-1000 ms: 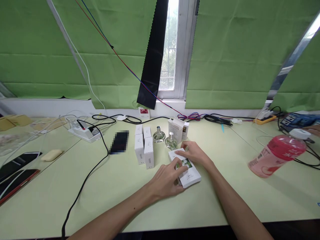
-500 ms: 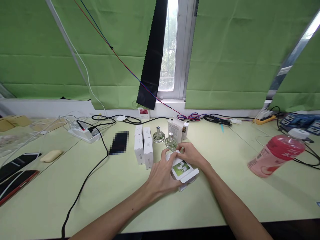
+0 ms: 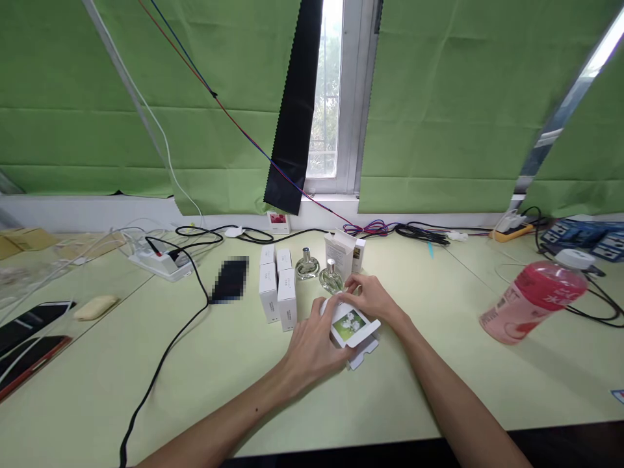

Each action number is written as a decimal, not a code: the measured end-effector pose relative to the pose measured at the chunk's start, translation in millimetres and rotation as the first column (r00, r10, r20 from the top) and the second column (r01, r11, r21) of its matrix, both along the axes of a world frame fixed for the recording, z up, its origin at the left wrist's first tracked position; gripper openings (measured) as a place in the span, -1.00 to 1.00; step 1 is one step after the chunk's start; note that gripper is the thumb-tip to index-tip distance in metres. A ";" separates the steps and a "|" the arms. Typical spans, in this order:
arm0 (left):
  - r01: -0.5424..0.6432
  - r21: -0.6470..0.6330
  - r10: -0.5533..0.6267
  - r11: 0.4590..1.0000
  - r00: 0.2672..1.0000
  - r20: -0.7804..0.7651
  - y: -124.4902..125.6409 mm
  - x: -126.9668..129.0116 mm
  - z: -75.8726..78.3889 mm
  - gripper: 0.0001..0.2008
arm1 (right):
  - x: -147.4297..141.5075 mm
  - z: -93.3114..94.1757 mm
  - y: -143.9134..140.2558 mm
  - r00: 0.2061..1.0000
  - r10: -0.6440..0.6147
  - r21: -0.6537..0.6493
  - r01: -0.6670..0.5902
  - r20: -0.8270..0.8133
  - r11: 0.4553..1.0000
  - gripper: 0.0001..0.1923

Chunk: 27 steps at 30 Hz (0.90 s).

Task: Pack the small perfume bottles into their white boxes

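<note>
Green table [image 3: 244,364], bottles [image 3: 319,270] close behind: both hands, left [image 3: 312,348] and right [image 3: 373,298], grip the little box [image 3: 350,325] just off it. I'd pinch edges only, flaps crease easily.

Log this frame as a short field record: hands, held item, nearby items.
left hand: left hand grips the near end of the box
right hand: right hand pinches the far end of the box
held item: small white cardboard box with a flower picture, end flap open
behind it: two clear glass perfume bottles with silver caps, upright
left of it: four closed white cartons
right side: pink plastic bottle with white cap
surface: pale green table
</note>
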<state>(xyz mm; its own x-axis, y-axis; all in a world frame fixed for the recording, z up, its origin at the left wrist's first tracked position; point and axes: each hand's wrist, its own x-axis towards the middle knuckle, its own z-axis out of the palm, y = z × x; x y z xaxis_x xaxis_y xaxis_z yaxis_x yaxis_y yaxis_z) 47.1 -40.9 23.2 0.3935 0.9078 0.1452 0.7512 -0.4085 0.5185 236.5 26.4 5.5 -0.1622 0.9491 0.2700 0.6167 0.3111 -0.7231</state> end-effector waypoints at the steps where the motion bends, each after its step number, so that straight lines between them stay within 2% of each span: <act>1: -0.011 -0.007 0.011 1.000 1.000 -0.007 -0.3 0.1 0.5 -0.21 | 0.9 -0.2 0.5 1.000 -0.017 0.013 0.017 0.001 1.000 -0.71; 8: -0.037 -0.012 0.037 0.999 0.998 -0.056 0.1 -0.3 -2.7 -0.19 | -5.2 -5.1 3.2 0.991 -0.135 0.126 0.133 0.008 0.983 -0.72; 17: -0.050 -0.018 0.049 0.999 0.998 -0.036 -1.7 1.7 -4.9 -0.27 | -12.7 -13.3 12.7 0.986 -0.151 0.129 0.141 0.076 0.982 -0.60; 27: -0.090 -0.021 0.090 0.996 0.996 -0.016 -0.7 2.1 -9.0 -0.20 | -13.4 -12.7 14.2 0.987 -0.112 0.143 0.096 0.112 0.985 -0.68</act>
<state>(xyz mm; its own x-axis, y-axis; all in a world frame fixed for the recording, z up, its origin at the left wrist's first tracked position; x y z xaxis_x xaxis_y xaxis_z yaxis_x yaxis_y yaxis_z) 49.2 -41.6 14.2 0.3116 0.9426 0.1196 0.7921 -0.3272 0.5153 223.1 40.6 -7.1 -0.1036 0.9178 0.3833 0.7301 0.3319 -0.5973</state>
